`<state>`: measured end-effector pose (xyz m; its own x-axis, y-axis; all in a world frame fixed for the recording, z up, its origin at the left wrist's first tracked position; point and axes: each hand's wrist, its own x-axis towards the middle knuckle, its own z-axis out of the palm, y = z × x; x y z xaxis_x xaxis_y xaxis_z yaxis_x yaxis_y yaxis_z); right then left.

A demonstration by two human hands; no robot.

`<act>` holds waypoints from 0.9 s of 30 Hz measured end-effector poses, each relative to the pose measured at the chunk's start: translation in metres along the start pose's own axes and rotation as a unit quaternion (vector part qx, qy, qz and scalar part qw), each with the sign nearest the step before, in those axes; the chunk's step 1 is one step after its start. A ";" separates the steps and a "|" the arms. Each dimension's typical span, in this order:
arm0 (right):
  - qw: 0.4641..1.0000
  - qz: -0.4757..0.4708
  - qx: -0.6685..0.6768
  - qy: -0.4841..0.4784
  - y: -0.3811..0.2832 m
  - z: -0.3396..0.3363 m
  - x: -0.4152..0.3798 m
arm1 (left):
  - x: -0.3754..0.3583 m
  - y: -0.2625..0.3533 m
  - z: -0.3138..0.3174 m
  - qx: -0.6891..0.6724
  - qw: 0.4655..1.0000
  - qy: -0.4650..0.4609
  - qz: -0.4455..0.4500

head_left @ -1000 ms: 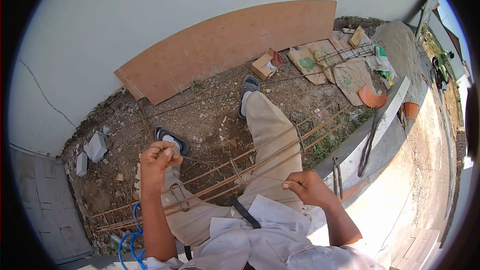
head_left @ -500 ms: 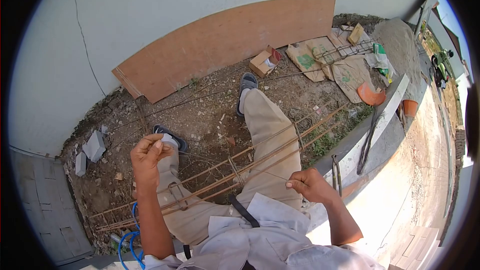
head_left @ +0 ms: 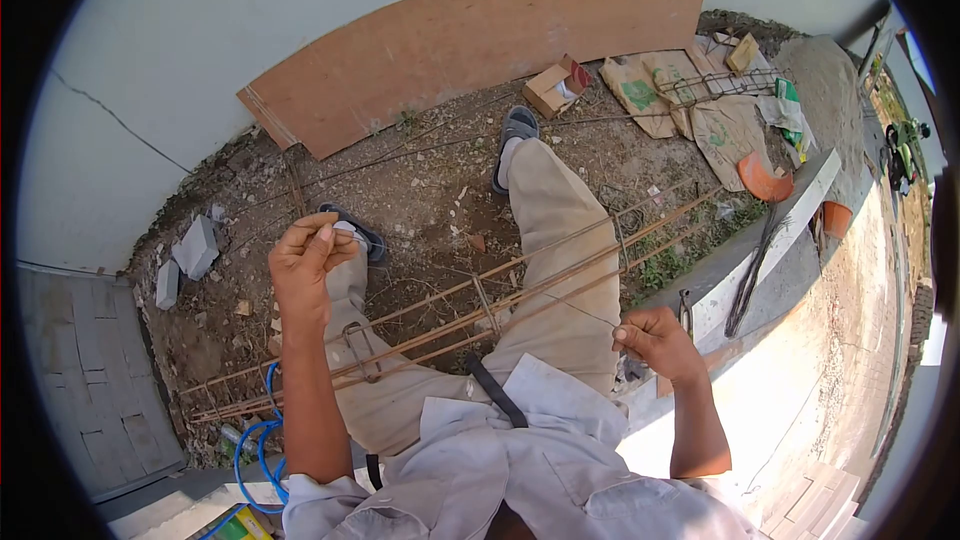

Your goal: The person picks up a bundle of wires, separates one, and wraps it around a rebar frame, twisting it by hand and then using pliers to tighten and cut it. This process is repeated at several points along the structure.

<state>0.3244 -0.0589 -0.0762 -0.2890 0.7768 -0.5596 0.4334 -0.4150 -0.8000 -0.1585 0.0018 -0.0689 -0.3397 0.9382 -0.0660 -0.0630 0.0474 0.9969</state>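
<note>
A long cage of thin rusty steel bars (head_left: 545, 292) lies across my lap, with square metal stirrups (head_left: 486, 302) around its bars. My left hand (head_left: 303, 258) is raised beyond its left part, thumb and fingertips pinched on a thin wire. To the right of the cage, my right hand (head_left: 655, 342) is closed, gripping a thin tie wire (head_left: 585, 313) that runs toward the bars. Both hands seem to hold the same wire, but its middle is too fine to follow. A narrow two-handled metal tool (head_left: 685, 310) stands just beyond my right hand.
A bundle of dark wires (head_left: 757, 270) rests on a concrete ledge (head_left: 800, 202). Ahead, a plywood sheet (head_left: 470, 45) leans on the wall, near a small cardboard box (head_left: 556, 88) and paper sacks (head_left: 725, 130). Grey blocks (head_left: 197, 247) and a blue hose (head_left: 262, 440) are at left.
The view has shifted, so the scene sits somewhat differently. My right hand has moved slightly right and up, away from the cage. Both hands keep their pinch on the wire.
</note>
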 end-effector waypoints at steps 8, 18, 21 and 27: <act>0.958 -0.083 -0.213 0.171 0.012 0.015 0.012 | 0.001 0.003 0.002 -0.304 0.943 -0.111 -0.072; 0.978 -0.066 0.200 -0.017 0.021 -0.008 -0.007 | 0.010 -0.012 0.000 -0.161 0.985 0.057 0.007; 0.998 0.007 0.037 0.045 0.015 0.003 -0.001 | 0.011 -0.016 -0.005 -0.322 0.946 -0.012 -0.045; 0.962 -0.052 0.201 0.176 0.035 -0.027 0.000 | 0.002 0.009 0.006 -0.287 0.938 -0.164 -0.103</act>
<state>0.3624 -0.0607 -0.0985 0.0239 0.9071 -0.4201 0.0310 -0.4207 -0.9067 -0.1543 0.0062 -0.0596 0.0362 0.9889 -0.1442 -0.6219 0.1353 0.7713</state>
